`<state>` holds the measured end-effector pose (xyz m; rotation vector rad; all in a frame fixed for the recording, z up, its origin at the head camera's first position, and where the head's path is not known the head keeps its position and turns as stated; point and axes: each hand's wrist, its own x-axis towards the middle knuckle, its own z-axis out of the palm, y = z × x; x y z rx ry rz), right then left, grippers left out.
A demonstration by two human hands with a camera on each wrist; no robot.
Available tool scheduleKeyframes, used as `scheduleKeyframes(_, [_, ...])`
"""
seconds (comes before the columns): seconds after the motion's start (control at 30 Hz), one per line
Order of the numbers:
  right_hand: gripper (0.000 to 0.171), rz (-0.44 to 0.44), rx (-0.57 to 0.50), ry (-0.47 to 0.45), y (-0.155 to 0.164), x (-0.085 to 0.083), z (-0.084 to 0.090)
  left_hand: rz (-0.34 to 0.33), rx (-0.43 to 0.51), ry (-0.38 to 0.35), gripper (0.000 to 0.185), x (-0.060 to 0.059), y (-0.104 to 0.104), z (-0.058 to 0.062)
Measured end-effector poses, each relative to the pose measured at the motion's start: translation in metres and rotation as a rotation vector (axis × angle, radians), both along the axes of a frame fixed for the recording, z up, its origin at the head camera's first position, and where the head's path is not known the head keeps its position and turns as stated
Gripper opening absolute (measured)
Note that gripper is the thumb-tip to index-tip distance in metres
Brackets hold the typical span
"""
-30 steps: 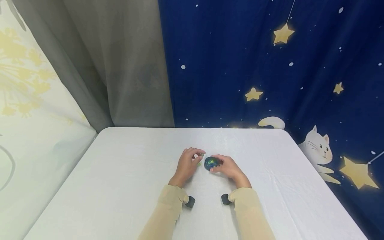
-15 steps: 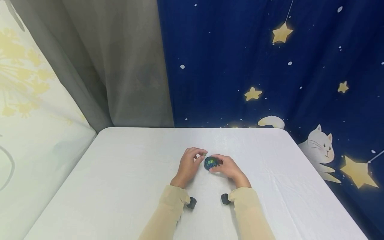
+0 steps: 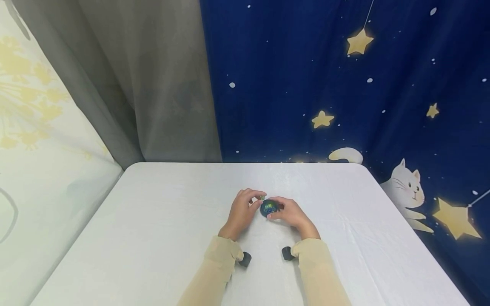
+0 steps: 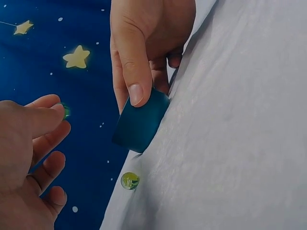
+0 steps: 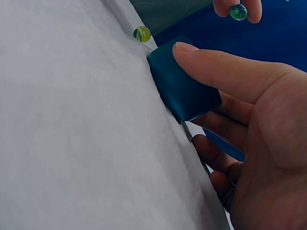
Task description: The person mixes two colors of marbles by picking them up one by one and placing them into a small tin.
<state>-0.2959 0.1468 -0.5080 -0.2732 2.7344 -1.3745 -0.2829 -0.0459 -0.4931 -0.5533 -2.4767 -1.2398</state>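
Observation:
A small dark blue cup stands on the white table. My right hand grips it from the right, thumb on the near wall and fingers curled behind it. My left hand hovers just left of the cup and pinches a blue-green marble between thumb and forefinger, level with the cup's rim. The left wrist view shows that marble at the fingertips, apart from the cup. A yellow-green marble lies loose on the cloth beside the cup; it also shows as the loose marble.
A dark blue curtain with stars and a cat hangs behind the table's far edge, with a grey curtain to its left. Black wrist cameras sit at both cuffs. White cloth stretches wide on both sides of the hands.
My left hand has crept a little to the right, bringing the pinched marble closer to the cup. The right hand and cup have stayed put.

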Motion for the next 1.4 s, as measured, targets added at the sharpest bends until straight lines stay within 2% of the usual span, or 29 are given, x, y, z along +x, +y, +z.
scheduleKeyframes(0.37, [0.056,-0.004,0.015,-0.007,-0.001,0.001,0.001,0.01,-0.004,-0.014,0.022,-0.001,-0.003,-0.002])
scheduleKeyframes(0.63, [0.057,-0.014,0.012,-0.019,-0.002,0.0,0.0,0.052,-0.027,-0.048,0.023,-0.005,-0.007,-0.006])
scheduleKeyframes(1.0, [0.057,-0.019,0.011,-0.028,-0.001,0.0,-0.001,0.097,-0.066,-0.077,0.025,-0.005,-0.008,-0.006])
scheduleKeyframes(1.4, [0.057,-0.017,0.009,-0.016,-0.001,0.0,-0.002,0.102,-0.112,-0.124,0.024,-0.006,-0.011,-0.013])
